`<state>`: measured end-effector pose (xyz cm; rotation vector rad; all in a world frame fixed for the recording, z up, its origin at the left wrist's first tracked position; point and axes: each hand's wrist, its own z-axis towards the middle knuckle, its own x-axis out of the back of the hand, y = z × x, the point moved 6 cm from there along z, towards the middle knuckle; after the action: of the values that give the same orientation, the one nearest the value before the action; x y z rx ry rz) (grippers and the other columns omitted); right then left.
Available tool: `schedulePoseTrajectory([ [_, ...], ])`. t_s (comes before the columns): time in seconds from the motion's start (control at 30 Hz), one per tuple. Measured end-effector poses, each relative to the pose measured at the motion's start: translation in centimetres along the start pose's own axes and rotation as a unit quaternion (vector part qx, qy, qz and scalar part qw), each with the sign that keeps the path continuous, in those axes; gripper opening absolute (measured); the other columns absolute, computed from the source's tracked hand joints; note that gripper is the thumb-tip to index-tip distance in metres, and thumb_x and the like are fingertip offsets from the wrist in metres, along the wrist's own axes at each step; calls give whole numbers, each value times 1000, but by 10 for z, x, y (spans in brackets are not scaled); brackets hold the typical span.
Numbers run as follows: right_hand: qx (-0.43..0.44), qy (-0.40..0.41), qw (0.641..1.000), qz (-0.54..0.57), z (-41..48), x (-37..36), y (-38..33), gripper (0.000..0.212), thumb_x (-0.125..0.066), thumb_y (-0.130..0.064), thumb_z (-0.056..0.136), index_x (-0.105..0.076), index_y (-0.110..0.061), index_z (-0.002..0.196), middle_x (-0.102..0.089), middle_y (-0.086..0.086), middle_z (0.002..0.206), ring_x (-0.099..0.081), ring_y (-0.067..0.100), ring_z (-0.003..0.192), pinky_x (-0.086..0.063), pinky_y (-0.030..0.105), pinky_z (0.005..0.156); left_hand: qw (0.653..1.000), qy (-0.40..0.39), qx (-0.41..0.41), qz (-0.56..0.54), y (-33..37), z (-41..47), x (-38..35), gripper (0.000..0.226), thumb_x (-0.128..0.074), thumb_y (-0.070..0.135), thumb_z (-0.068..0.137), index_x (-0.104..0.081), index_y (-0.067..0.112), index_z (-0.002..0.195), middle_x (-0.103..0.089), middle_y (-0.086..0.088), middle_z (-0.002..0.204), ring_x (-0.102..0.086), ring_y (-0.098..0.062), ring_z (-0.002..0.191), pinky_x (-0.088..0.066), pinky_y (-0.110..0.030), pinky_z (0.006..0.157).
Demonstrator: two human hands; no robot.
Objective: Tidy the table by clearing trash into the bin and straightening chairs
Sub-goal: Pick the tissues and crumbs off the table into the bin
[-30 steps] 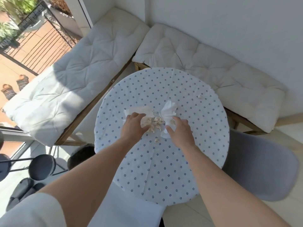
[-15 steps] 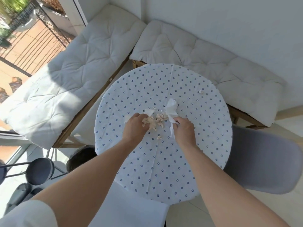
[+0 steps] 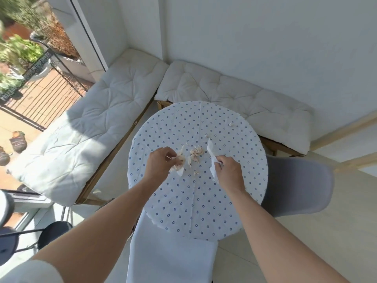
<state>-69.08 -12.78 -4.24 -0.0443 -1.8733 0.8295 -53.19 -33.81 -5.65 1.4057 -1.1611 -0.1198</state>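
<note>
Nearest the camera, at 6 o'clock, a white chair (image 3: pixel 171 260) is pushed partly under the near edge of the round table (image 3: pixel 195 211), whose white cloth carries small blue flowers. At 7 to 8 o'clock, on the floor, stand dark round stools (image 3: pixel 54 231). Both bare forearms reach in from the bottom corners toward the table's middle. The left hand (image 3: pixel 160 163) has its fingers drawn together around a crumpled white tissue with brownish scraps (image 3: pixel 179 163), which bulges from the fist on its right side. The right hand (image 3: pixel 229 171) is pinched shut on a strip of white tissue (image 3: pixel 212 158); the strip runs upward past the fingers and also hangs below them. Whether either piece touches the cloth cannot be told. Between the hands, a loose clump of pale scraps (image 3: pixel 195 154) lies on the cloth, with a small crumb (image 3: pixel 196 172) just nearer. At 3 o'clock a grey chair (image 3: pixel 299 186) sits with its seat tucked against the table's rim. Farther, at 1 o'clock on the tabletop, a small scrap (image 3: pixel 231 125) lies near the far edge, well apart from the hands. Beyond the table, cushioned benches run along the corner: a left cushion (image 3: pixel 91 123) at 10 o'clock and a back cushion (image 3: pixel 234 99) at 12 to 1 o'clock, below the white wall (image 3: pixel 265 37). No bin is in view.
</note>
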Motion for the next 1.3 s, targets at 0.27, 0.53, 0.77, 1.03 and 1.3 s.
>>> schedulePoseTrajectory([
  [0.27,0,14,1000,-18,-52,11,-13,18,-59,-14,103,-73,-16,115,-68,7,104,-60,20,90,-45,23,71,1000,1,27,-1,-5,-19,11,6,-84,18,85,-79,18,85,-75,9,80,-69,-6,73,-48,-18,64],
  [0.53,22,2,1000,-18,-86,14,-29,17,-59,-15,103,-74,-16,112,-67,6,99,-61,20,86,-48,26,68,999,15,29,-10,-10,-55,46,5,-82,21,88,-78,21,86,-76,8,83,-69,-6,71,-47,-10,54],
  [0.77,88,-30,996,-3,-105,-4,-56,16,-60,-14,102,-74,-15,109,-63,2,95,-58,18,84,-35,16,60,996,73,57,-4,-31,-104,93,7,-80,17,89,-78,24,87,-78,10,86,-71,-4,78,-48,-15,65],
  [1.03,139,-93,986,15,-141,-59,-108,15,-59,-12,100,-73,-11,101,-64,2,89,-57,18,78,-39,23,66,986,127,107,2,-86,-169,145,12,-80,15,86,-78,26,84,-76,10,81,-71,-7,76,-45,-13,60],
  [1.3,136,-178,975,1,-180,-156,-164,16,-55,-13,97,-67,-12,87,-63,4,84,-58,23,79,-43,29,68,972,136,190,-16,-177,-206,185,16,-77,14,88,-76,28,82,-76,10,82,-70,-6,78,-44,-18,62],
])
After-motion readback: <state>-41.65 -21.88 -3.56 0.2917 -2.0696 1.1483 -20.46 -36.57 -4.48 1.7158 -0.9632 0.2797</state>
